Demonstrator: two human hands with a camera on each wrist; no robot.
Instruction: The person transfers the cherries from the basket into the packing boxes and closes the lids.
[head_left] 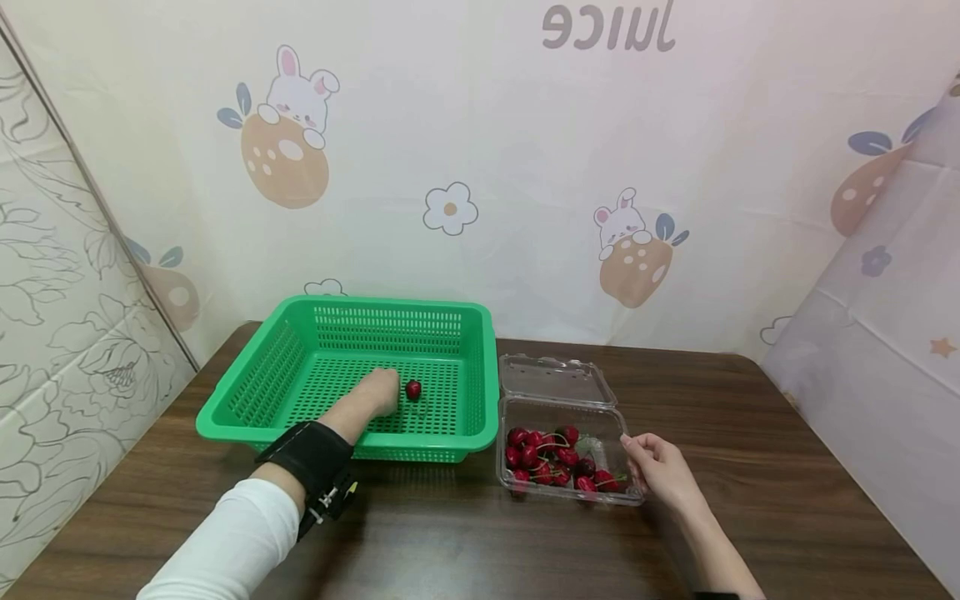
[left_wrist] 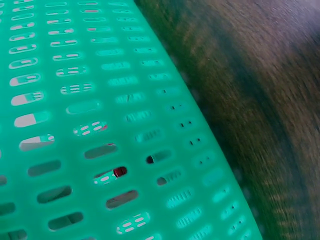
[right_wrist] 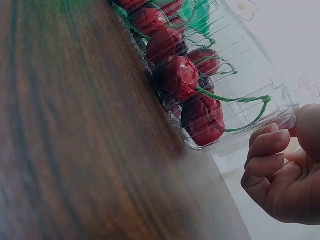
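My left hand (head_left: pixel 381 393) reaches down inside a green plastic basket (head_left: pixel 487 367), over its slotted floor. The back of the hand faces the camera and the fingertips are hidden, so whether they hold anything does not show. A single dark red cherry (head_left: pixel 413 389) lies just to the right of it. The left wrist view is filled by the basket's slotted wall (left_wrist: pixel 85 120), and a bit of red shows through one slot. With thumb and fingers, my right hand (head_left: pixel 660 471) pinches the right rim of a clear plastic box (right_wrist: pixel 285 107). Several stemmed cherries (right_wrist: pixel 180 77) lie in it.
The box's hinged lid (head_left: pixel 555 382) lies folded back behind it. Basket and box stand side by side on a dark wooden table (head_left: pixel 465 542). A printed curtain (head_left: pixel 525 167) hangs along the table's back edge, with more patterned cloth at both sides.
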